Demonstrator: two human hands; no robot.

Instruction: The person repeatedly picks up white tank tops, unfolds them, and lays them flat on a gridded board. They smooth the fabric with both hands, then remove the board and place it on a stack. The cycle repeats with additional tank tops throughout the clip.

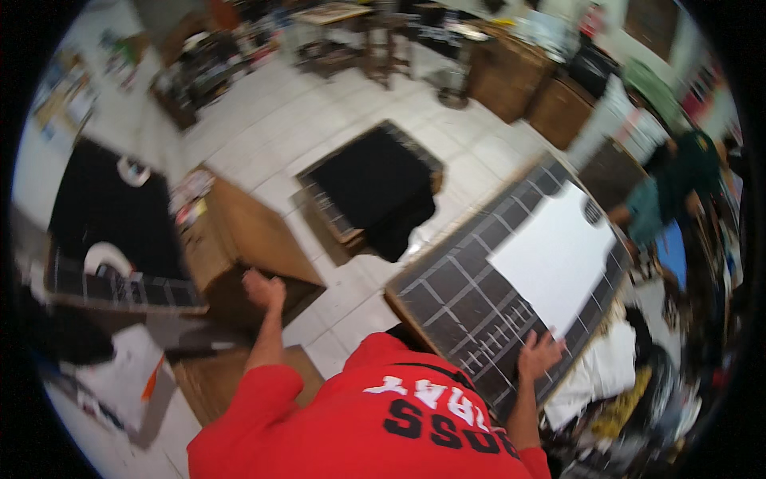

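On my right, a dark board marked with white grid lines (449, 287) carries a flat white sheet (550, 251), cloth or paper, with a dark round print near its far corner. My right hand (540, 354) is at the sheet's near end, fingers spread and holding nothing; contact is hard to judge. My left hand (264, 290) is empty and loosely bent, in front of a tall cardboard box (257, 230). Beyond, dark cloth (371, 185) covers much of a smaller board and hangs over its near side.
At left, another gridded board holds black cloth (114, 209) and white tape rolls (106, 258). White cloth (598, 365) and heaped material lie beyond the right board's edge. A person in a dark top (688, 173) is at far right. Large brown boxes (508, 72) stand behind.
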